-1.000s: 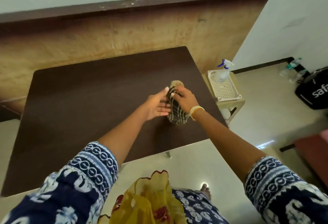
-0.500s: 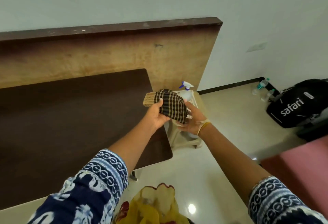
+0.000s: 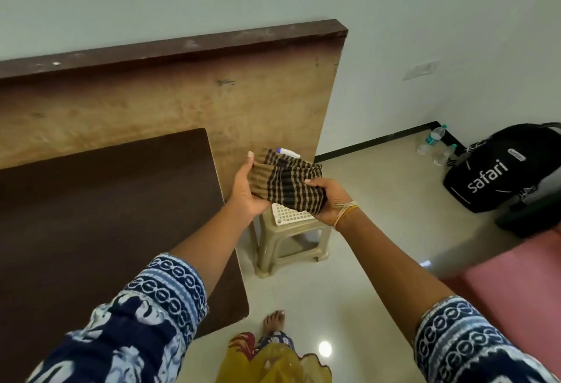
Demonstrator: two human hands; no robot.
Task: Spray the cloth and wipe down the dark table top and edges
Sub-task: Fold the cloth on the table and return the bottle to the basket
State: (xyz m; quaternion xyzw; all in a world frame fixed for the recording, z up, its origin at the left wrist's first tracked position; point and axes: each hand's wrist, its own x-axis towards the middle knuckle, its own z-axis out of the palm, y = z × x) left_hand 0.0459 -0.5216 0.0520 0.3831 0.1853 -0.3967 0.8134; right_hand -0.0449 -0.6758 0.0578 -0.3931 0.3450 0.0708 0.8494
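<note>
A folded brown and black checked cloth [image 3: 285,183] is held in the air between both hands, off the right side of the dark table top [image 3: 106,215]. My left hand [image 3: 247,190] grips its left end. My right hand [image 3: 332,197] grips its lower right end. The cloth hovers above a white perforated tray [image 3: 290,215] on a beige plastic stool [image 3: 291,243]. Only the tip of the spray bottle [image 3: 287,152] shows behind the cloth.
A large wooden board [image 3: 182,103] leans on the wall behind the table. A black backpack [image 3: 504,170] and water bottles [image 3: 432,139] sit on the floor at right. A pink surface [image 3: 516,276] lies at lower right. My bare foot [image 3: 273,322] stands by the table corner.
Both hands lifted the cloth off the table top and carried it right, over the stool. My view swung right, and the cloth now hides most of the spray bottle.
</note>
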